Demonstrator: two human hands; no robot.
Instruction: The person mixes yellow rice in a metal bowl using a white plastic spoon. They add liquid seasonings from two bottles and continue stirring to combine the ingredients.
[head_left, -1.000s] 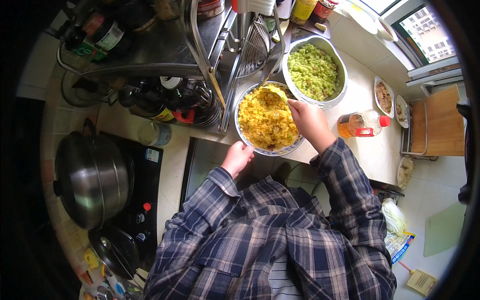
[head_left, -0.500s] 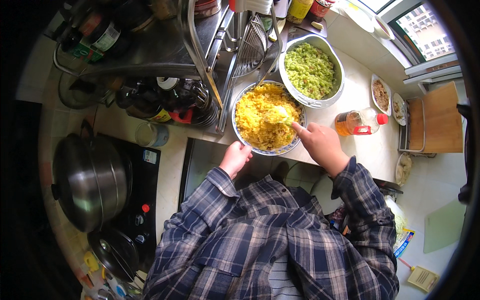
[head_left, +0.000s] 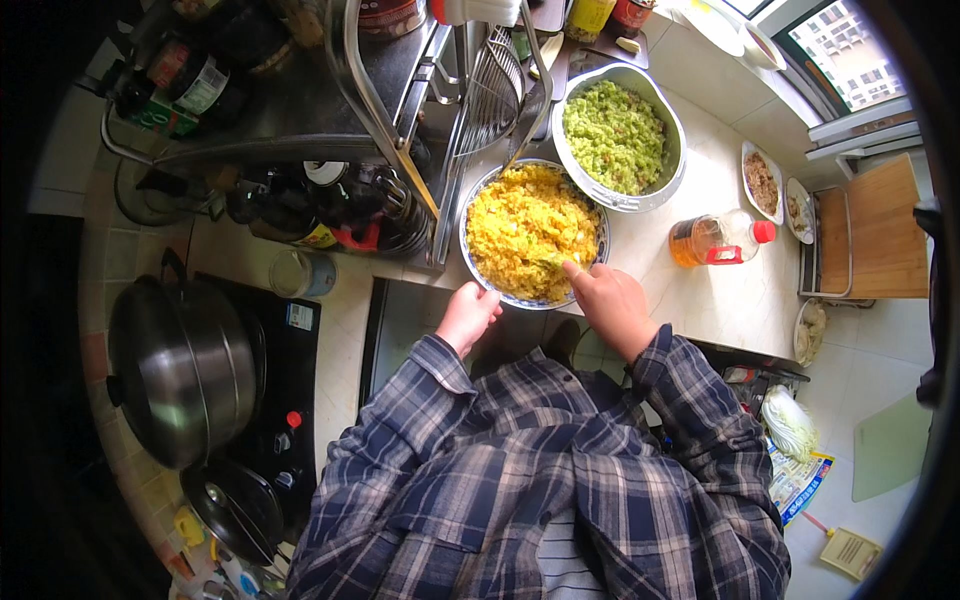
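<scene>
A patterned blue-and-white bowl (head_left: 467, 262) at the counter's front edge is filled with a yellow crumbly mixture (head_left: 528, 215). My left hand (head_left: 467, 318) pinches its near left rim between thumb and fingers. At the near right side, my right hand (head_left: 612, 308) is closed on the handle of a spoon (head_left: 555, 263), whose head is sunk in the yellow mixture and mostly hidden. Right behind stands a pale grey bowl (head_left: 673, 182) of chopped green mixture (head_left: 613, 135). An orange-tinted plastic bottle (head_left: 712, 240) with a red cap lies to the right of the bowls.
A metal rack (head_left: 400, 150) with dark bottles stands close on the left. Farther left, a big lidded pot (head_left: 190, 365) sits on the black stove (head_left: 285, 370). At right are small dishes of food (head_left: 762, 183) and a wooden board (head_left: 875, 230) in a wire stand.
My right hand has moved left and nearer to me with the spoon, whose head has gone from the bowl's middle down into the mixture's near right part. My left hand stays on the rim.
</scene>
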